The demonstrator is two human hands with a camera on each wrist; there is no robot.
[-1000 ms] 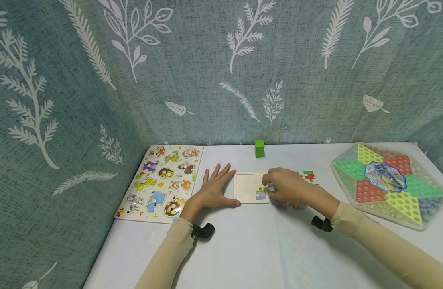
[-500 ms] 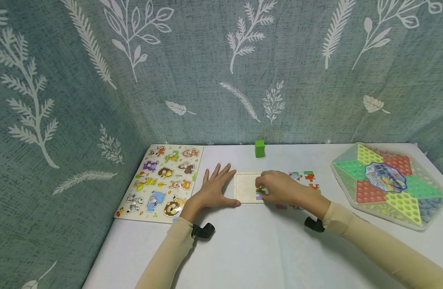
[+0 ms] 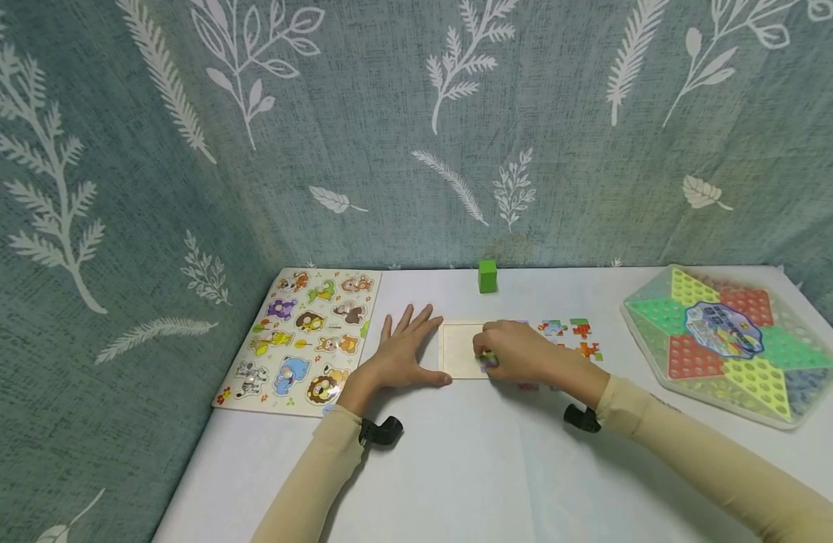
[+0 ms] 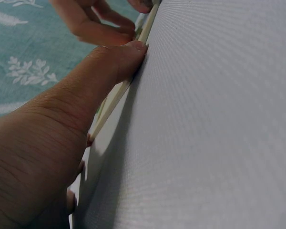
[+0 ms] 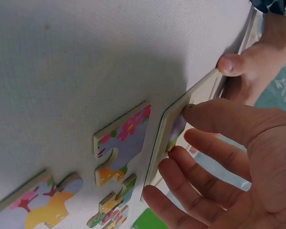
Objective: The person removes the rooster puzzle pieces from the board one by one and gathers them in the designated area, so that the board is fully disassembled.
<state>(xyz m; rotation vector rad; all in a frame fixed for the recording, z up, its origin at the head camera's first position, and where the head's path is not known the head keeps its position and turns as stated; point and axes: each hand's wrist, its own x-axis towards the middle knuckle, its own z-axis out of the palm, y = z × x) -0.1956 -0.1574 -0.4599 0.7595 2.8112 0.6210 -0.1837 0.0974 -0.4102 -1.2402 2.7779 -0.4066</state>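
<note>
A shallow wooden puzzle tray (image 3: 460, 352) lies mid-table with much of its pale base showing. My left hand (image 3: 404, 357) is spread flat at its left side, the thumb touching the tray's near edge, as the left wrist view also shows. Over the right part of the tray, my right hand (image 3: 520, 351) pinches a purple jigsaw puzzle piece (image 5: 177, 130) between thumb and fingers, low inside the rim. From above, the fingers mostly cover this piece. Loose jigsaw pieces (image 3: 582, 329) lie just right of the tray; one with pink flowers (image 5: 127, 133) is close to its rim.
At the left lies an animal knob-puzzle board (image 3: 306, 343). A green block (image 3: 487, 277) stands behind the tray near the curtain (image 3: 382, 151). A hexagonal Chinese checkers set (image 3: 729, 339) occupies the right side of the white-covered table (image 3: 450, 467).
My right hand has moved left, from the tray's right edge to over its right part, with the piece. More loose pieces show behind it. The left hand stays in place.
</note>
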